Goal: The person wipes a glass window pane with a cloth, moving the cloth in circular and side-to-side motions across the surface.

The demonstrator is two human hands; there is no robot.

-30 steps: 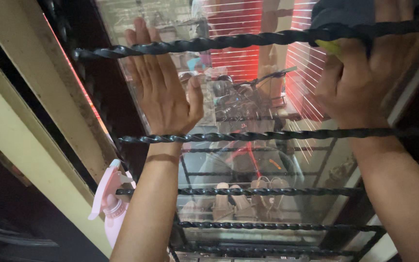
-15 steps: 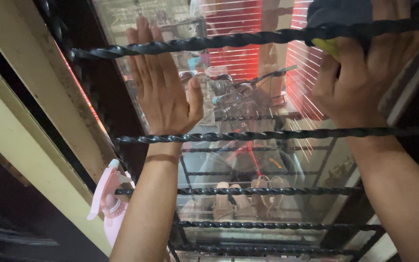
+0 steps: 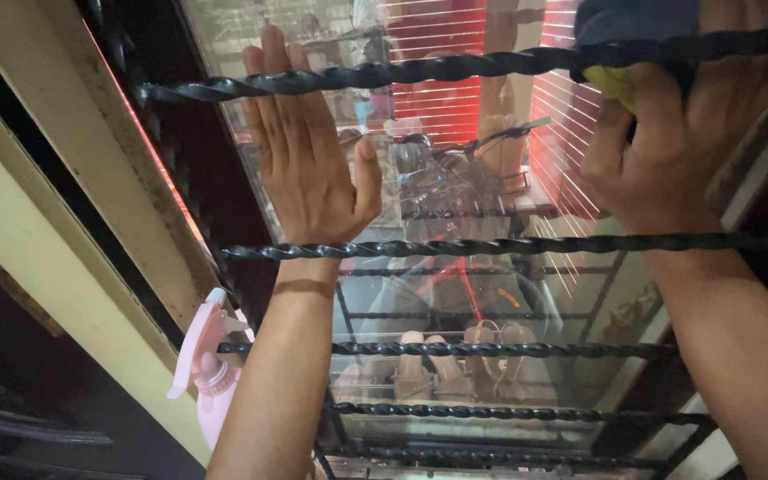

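A: What is different from a moment ago?

B: Very little. The left hand (image 3: 313, 169) stays flat and open on the reflective glass window pane (image 3: 455, 293), between the twisted black iron bars (image 3: 491, 246). The right hand (image 3: 668, 142) at 1 o'clock stays clamped on a dark cloth with a yellow sponge (image 3: 620, 53), pressed to the glass and shifted slightly.

A: Any package?

B: Only a pink plastic spray bottle (image 3: 211, 373) at 8 o'clock, hanging by the frame; I see no label.

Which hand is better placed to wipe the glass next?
The right hand, probably. It grips the cloth against the glass, behind the bars. The left hand is flat on the glass, holding nothing.
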